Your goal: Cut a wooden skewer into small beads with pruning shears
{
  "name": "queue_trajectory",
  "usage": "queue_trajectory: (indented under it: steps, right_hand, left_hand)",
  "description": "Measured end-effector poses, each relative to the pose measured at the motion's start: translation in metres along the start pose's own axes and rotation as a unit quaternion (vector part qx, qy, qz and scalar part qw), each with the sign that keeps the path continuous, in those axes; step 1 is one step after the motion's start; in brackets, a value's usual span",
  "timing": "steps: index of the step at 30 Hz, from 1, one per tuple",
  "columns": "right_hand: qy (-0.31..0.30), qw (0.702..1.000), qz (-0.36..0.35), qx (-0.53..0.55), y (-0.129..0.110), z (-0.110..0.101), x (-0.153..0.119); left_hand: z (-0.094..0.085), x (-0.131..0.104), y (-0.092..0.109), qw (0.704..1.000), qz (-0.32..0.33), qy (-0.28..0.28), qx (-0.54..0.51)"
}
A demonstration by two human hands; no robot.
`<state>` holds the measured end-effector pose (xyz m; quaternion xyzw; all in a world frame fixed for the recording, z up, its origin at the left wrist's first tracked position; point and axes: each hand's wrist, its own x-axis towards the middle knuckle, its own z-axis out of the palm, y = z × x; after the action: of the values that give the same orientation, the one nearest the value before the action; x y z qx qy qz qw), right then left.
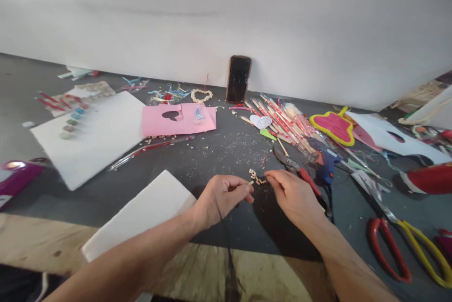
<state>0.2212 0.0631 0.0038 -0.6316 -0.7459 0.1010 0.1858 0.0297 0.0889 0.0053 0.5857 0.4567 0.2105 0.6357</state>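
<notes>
My left hand (224,198) pinches a short pale piece of cut wooden stick (251,183) between thumb and fingertips. Across from it, my right hand (294,198) has its fingers pressed together, and a thin red thread (264,161) rises from their tips. Several small cut stick pieces (254,175) lie on the dark table between both hands. Close beyond my right hand are pruning shears (307,177) with red handles, partly covered by the hand. A white foam sheet (141,215) lies under and beside my left forearm.
A phone (238,79) leans upright against the wall. Ahead lie a pink paper piece (155,120), a heart-shaped string of beads (202,95) and bundled wooden sticks (275,116). On the right are a blue glue gun (326,165) and large scissors (390,217); crumbs are scattered around.
</notes>
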Motion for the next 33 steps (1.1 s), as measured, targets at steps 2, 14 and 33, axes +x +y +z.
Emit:
queue_trajectory:
  steps: [2, 14, 33]
  right_hand:
    - [0.031, 1.0, 0.0, -0.004, 0.001, -0.008, 0.0]
    - [-0.008, 0.975, 0.005, -0.222, 0.041, -0.054, -0.034]
    - [0.113, 0.913, 0.242, 0.309, 0.018, -0.07, -0.031]
  left_hand:
    - [0.0, 0.001, -0.001, 1.0, 0.002, 0.001, -0.014]
    - [-0.003, 0.002, 0.001, 0.995, 0.029, 0.037, -0.086]
    - [-0.006, 0.004, 0.002, 0.979, 0.027, 0.015, -0.202]
